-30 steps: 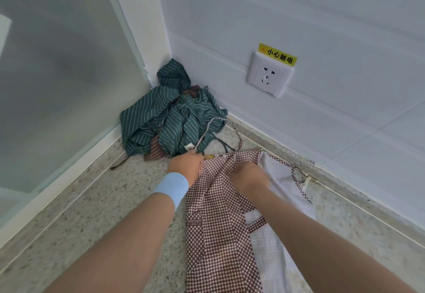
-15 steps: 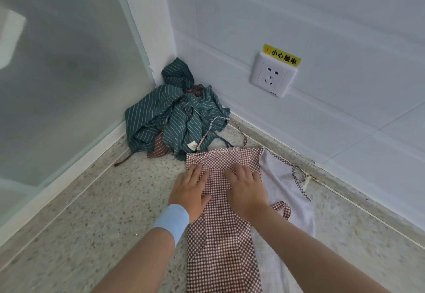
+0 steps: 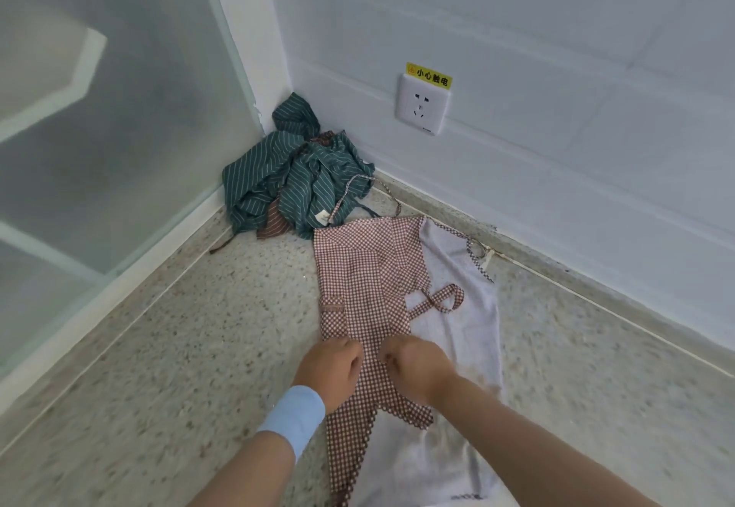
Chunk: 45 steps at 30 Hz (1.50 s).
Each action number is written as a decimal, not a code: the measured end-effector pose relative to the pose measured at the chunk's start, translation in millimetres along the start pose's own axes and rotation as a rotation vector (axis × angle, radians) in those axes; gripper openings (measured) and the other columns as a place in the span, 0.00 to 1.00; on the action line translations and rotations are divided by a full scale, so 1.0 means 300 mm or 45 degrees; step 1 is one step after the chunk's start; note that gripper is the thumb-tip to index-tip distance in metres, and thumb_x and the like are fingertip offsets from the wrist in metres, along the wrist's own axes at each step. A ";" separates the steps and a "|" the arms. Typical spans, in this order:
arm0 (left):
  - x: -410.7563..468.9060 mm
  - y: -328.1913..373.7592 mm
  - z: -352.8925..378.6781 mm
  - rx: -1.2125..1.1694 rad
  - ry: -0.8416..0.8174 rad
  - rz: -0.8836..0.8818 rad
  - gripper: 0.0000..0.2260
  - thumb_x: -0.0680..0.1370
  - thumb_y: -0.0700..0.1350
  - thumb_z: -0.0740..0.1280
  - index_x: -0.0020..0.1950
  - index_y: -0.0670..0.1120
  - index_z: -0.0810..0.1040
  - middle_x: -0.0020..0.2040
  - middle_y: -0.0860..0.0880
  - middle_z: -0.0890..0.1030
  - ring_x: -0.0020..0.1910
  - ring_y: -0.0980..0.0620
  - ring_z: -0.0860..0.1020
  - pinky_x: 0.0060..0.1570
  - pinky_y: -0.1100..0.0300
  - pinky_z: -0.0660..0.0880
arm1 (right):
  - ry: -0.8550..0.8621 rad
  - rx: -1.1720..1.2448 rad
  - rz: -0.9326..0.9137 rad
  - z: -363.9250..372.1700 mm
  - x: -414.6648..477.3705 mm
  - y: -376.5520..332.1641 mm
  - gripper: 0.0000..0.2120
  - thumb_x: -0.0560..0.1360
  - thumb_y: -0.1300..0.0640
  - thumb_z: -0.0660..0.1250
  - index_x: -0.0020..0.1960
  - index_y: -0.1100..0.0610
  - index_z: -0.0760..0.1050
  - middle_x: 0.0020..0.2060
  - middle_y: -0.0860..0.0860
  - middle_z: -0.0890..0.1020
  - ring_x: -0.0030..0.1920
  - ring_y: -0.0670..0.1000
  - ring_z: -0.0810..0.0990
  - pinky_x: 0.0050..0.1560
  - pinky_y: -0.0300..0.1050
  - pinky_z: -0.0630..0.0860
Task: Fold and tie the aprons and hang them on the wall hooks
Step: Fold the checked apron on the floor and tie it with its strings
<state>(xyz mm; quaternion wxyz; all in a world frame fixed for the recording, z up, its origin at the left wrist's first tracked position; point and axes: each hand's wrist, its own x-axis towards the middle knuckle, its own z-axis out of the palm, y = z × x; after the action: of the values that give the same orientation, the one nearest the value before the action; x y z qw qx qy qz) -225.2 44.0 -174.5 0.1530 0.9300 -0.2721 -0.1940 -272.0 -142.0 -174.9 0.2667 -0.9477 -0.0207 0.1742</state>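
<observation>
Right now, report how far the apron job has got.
Done: the checked apron lies flat on the floor, one side folded over its pale back. In hand: left hand and right hand both grip its middle. Left: tying it, the crumpled striped aprons in the corner, and all hanging; no hooks show.

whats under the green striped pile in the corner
A brown striped cloth pokes out beneath the green striped pile, on the speckled floor. How far it runs, or whatever else lies below, is covered.

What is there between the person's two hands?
In the head view, a narrow strip of the red checked apron lies between the left hand and the right hand, which both grip it.
</observation>
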 end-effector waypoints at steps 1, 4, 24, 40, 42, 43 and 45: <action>-0.042 0.022 0.006 -0.045 -0.107 -0.057 0.06 0.78 0.51 0.62 0.46 0.52 0.76 0.43 0.55 0.78 0.43 0.53 0.76 0.42 0.61 0.72 | -0.063 0.037 0.049 0.026 -0.044 -0.004 0.15 0.73 0.56 0.60 0.58 0.51 0.78 0.52 0.48 0.82 0.52 0.52 0.80 0.52 0.49 0.78; -0.151 0.069 0.032 -0.109 -0.512 -0.203 0.13 0.74 0.60 0.66 0.50 0.53 0.81 0.45 0.55 0.82 0.45 0.54 0.79 0.47 0.59 0.77 | -0.181 0.030 0.120 0.082 -0.159 -0.007 0.28 0.70 0.48 0.67 0.69 0.46 0.68 0.62 0.46 0.73 0.57 0.52 0.77 0.55 0.49 0.78; -0.464 0.230 0.097 -0.246 -0.752 -0.204 0.08 0.70 0.50 0.72 0.46 0.54 0.75 0.43 0.52 0.81 0.42 0.50 0.84 0.44 0.56 0.81 | -0.243 -0.009 0.112 0.043 -0.486 -0.023 0.13 0.70 0.61 0.66 0.46 0.45 0.84 0.45 0.38 0.83 0.49 0.42 0.79 0.55 0.36 0.76; -0.235 0.263 0.036 0.196 -0.289 -0.077 0.24 0.80 0.46 0.61 0.76 0.56 0.64 0.77 0.51 0.61 0.75 0.47 0.59 0.71 0.48 0.66 | -0.056 -0.370 0.205 -0.029 -0.375 0.023 0.20 0.78 0.58 0.61 0.68 0.46 0.74 0.67 0.52 0.73 0.65 0.55 0.71 0.65 0.49 0.70; -0.177 0.235 0.020 0.284 -0.333 -0.093 0.29 0.80 0.48 0.62 0.79 0.56 0.54 0.81 0.50 0.50 0.79 0.45 0.49 0.74 0.46 0.59 | -0.090 -0.420 0.288 -0.055 -0.320 0.049 0.25 0.77 0.58 0.61 0.73 0.46 0.69 0.73 0.53 0.66 0.71 0.56 0.66 0.69 0.52 0.66; -0.145 0.217 0.012 0.307 -0.364 -0.103 0.31 0.80 0.49 0.62 0.80 0.56 0.51 0.81 0.50 0.47 0.79 0.45 0.47 0.74 0.45 0.58 | -0.118 -0.431 0.331 -0.070 -0.294 0.062 0.27 0.77 0.58 0.61 0.75 0.47 0.65 0.76 0.53 0.63 0.73 0.56 0.63 0.71 0.53 0.64; -0.082 0.175 0.005 0.338 -0.454 -0.134 0.32 0.80 0.52 0.61 0.80 0.57 0.48 0.81 0.50 0.45 0.79 0.44 0.46 0.75 0.44 0.57 | -0.160 -0.428 0.380 -0.099 -0.240 0.089 0.29 0.77 0.57 0.60 0.78 0.47 0.62 0.78 0.53 0.59 0.75 0.57 0.61 0.73 0.55 0.61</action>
<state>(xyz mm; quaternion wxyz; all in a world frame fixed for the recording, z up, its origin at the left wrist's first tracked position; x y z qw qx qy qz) -268.5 15.3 -148.6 -0.0314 0.9060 -0.2690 -0.3253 -330.8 -189.2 -142.0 0.0745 -0.9587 0.0743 0.2643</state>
